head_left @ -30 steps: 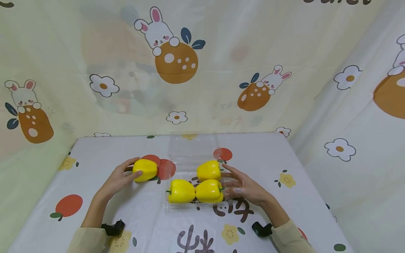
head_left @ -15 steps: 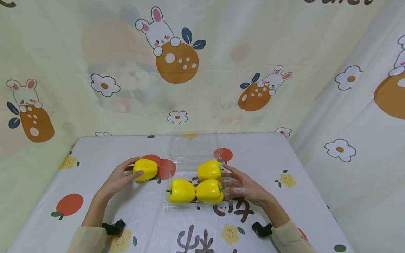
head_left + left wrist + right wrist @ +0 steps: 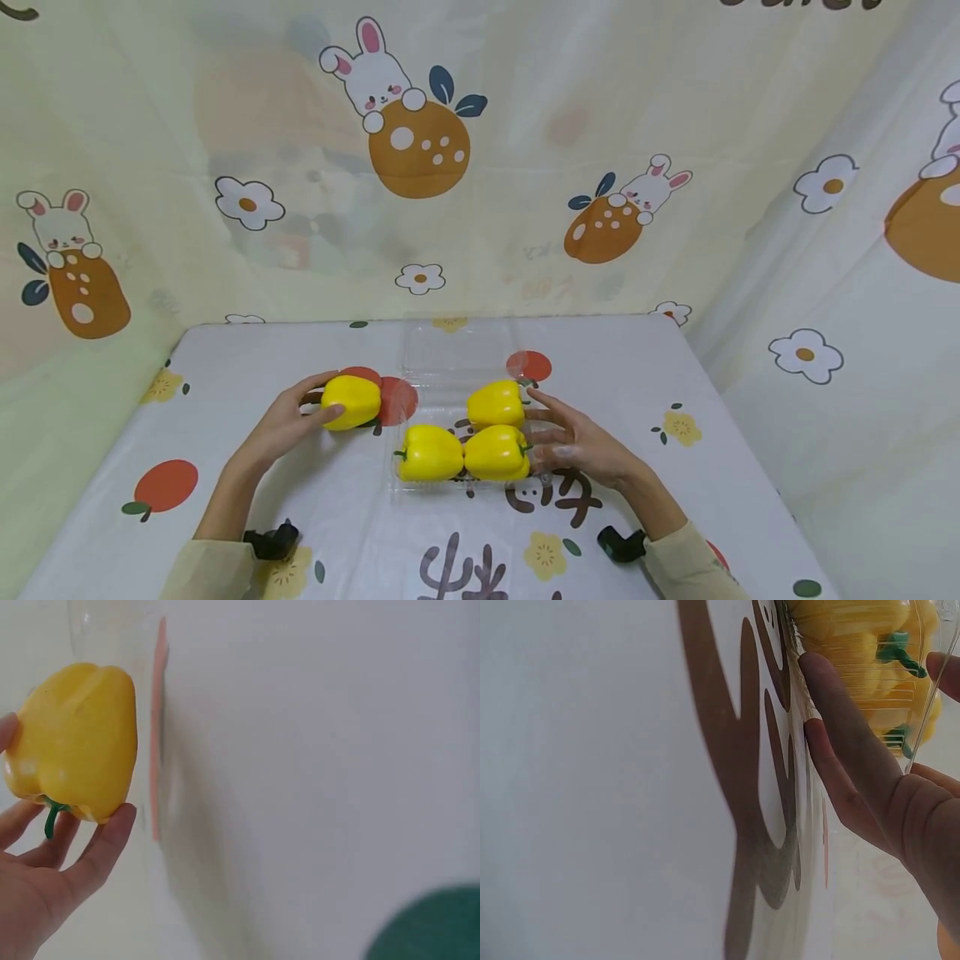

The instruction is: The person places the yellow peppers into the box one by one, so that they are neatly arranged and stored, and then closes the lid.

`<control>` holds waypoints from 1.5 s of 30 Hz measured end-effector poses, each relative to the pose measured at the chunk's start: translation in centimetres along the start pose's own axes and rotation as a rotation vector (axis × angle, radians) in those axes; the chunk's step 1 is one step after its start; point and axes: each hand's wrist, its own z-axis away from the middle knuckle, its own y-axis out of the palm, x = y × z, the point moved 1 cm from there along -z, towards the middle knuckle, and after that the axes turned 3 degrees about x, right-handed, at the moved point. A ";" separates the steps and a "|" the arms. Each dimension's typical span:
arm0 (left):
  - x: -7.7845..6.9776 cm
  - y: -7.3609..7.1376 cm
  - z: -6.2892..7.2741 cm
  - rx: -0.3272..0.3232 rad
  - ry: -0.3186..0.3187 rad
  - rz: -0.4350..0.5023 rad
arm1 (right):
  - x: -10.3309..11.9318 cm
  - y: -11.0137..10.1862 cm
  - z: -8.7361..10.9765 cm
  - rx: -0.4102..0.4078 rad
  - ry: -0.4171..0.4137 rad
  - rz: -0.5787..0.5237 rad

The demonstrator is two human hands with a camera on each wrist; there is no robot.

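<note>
My left hand (image 3: 288, 421) holds a yellow bell pepper (image 3: 352, 403) between thumb and fingers, left of a clear plastic clamshell box (image 3: 431, 490). In the left wrist view, this bell pepper (image 3: 79, 742) appears clear of the table, its green stem pointing toward the palm. Three other yellow bell peppers lie in the box: one front left (image 3: 431, 454), one front right (image 3: 495, 454), one back right (image 3: 495, 405). At the box's right side rests my right hand (image 3: 581, 442), fingers extended. The right wrist view shows those fingers (image 3: 855, 735) against the clear wall, a fingertip near its rim.
The box's clear lid (image 3: 461, 346) lies opened out toward the back. A printed white cloth covers the table (image 3: 615, 375), and a patterned curtain (image 3: 517, 208) hangs behind. Dark wrist devices (image 3: 273, 542) sit at both wrists.
My left hand has shifted slightly right with its bell pepper, toward the box. The right hand, the box and the three bell peppers inside have stayed put.
</note>
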 end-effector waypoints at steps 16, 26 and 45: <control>-3.1 0.7 0.8 -0.050 0.104 -0.022 | -0.1 0.0 0.1 -0.006 -0.013 0.012; -3.8 0.4 1.0 -0.061 0.120 -0.022 | -0.1 0.0 0.0 -0.012 -0.006 0.022; -5.3 1.8 0.8 -0.040 0.168 0.057 | -0.1 0.3 0.0 -0.030 0.031 0.020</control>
